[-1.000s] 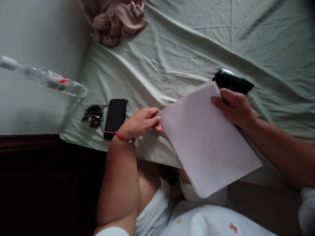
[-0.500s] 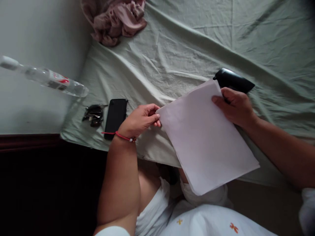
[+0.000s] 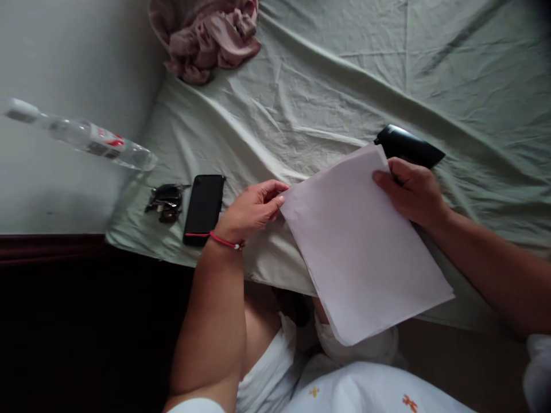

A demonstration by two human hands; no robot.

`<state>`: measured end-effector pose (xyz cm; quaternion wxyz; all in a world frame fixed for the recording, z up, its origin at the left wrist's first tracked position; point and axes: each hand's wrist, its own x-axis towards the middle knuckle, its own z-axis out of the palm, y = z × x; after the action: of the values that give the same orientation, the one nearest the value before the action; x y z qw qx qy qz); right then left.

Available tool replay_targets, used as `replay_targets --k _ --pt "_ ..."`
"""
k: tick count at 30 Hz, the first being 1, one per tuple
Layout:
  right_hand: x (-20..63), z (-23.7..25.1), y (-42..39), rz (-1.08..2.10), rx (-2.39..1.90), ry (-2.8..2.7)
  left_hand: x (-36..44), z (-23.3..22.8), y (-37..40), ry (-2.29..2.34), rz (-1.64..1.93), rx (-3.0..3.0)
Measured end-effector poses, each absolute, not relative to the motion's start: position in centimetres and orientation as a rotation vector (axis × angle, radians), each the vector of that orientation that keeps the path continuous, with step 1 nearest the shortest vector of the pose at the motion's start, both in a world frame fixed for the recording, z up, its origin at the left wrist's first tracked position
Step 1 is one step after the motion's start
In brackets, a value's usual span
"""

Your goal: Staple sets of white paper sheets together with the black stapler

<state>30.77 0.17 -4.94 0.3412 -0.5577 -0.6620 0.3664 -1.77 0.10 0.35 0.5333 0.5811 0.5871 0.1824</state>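
Wrinkly green sheet [image 3: 336,86] by a pale wall (phone [image 3: 204,207] nearby); your left hand [image 3: 252,211] and right hand [image 3: 411,189] pinch the paper stack [image 3: 361,246] corners.

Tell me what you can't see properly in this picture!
- Black object: head view, partly behind the right hand and the paper stack; what it is stays unclear.
- Paper stack: sheet count too fine to tell.
- Pink cloth: cut off by the top edge.
- Bottle: label too blurred to read.
- Left hand: fingertips hidden at the paper's corner.
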Motion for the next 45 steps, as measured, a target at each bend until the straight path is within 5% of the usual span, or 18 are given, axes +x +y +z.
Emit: replay_targets --k 45 --pt "30.7 -6.3 0.7 0.852 -1.353 -1.619 -1.5 -0.4 0.2 1.472 0.458 1.368"
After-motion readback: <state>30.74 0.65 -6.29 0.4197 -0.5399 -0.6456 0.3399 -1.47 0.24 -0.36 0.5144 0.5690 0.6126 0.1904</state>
